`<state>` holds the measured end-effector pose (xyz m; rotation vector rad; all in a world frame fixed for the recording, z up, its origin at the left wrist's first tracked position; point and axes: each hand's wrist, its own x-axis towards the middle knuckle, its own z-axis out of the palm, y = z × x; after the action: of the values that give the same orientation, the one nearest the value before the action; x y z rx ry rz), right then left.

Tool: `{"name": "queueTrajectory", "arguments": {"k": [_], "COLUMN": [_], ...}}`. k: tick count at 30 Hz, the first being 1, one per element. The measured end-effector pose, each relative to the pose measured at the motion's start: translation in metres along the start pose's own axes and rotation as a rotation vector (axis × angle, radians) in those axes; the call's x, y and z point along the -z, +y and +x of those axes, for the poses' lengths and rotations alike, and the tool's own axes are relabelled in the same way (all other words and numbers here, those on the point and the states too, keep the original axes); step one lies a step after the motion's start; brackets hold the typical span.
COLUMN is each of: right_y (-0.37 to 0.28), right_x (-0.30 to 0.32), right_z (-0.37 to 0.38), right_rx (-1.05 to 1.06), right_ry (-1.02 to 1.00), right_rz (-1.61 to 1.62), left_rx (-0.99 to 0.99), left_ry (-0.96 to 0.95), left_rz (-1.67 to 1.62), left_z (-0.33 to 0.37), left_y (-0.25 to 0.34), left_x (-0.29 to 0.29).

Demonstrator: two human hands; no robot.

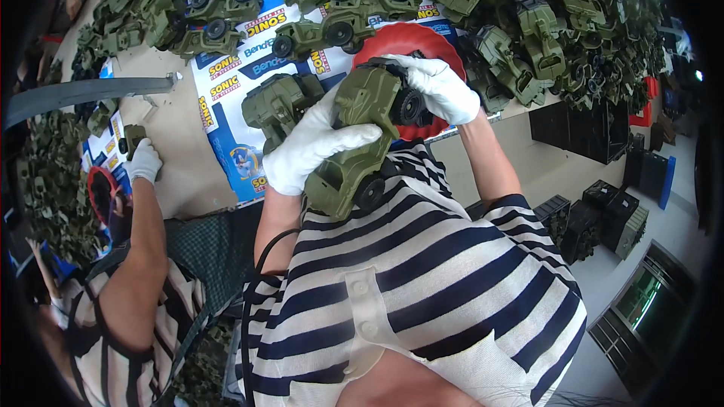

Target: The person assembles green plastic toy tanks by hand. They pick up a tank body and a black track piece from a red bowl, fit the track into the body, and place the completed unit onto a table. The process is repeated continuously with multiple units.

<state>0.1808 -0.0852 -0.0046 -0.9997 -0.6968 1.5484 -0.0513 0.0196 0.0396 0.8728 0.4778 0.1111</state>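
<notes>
Wheel-fitting step, by my judgement: left hand (313, 147) fingers clamp the green toy truck (354, 139) at chest height above the counter (177, 158), right hand (441, 87) fingers closed on its black wheel (411, 105); next calls for pressing it home squarely.

Toy assembly workshop: heaps of green toy trucks (528, 22) (unfinished) crowd the table (173, 143).

One red bowl (400, 39), three white gloves (317, 147), many green toy trucks (360, 136).
</notes>
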Motion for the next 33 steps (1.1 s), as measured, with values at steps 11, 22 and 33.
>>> {"name": "queueTrajectory", "arguments": {"k": [11,22,33], "right_y": [-0.002,0.003,0.034], "right_x": [0.018,-0.045,-0.087], "right_z": [0.009,0.021,0.02], "right_rx": [0.035,0.29,0.59], "right_ry": [-0.082,0.102,0.454], "right_rz": [-0.309,-0.393,-0.733], "left_rx": [-0.028,-0.418,-0.767], "left_ry": [0.04,0.367,0.43], "left_rz": [0.065,0.17,0.606], "left_z": [-0.001,0.024,0.029], "left_y": [0.003,-0.051,-0.047], "left_x": [-0.004,-0.006,0.023]}}
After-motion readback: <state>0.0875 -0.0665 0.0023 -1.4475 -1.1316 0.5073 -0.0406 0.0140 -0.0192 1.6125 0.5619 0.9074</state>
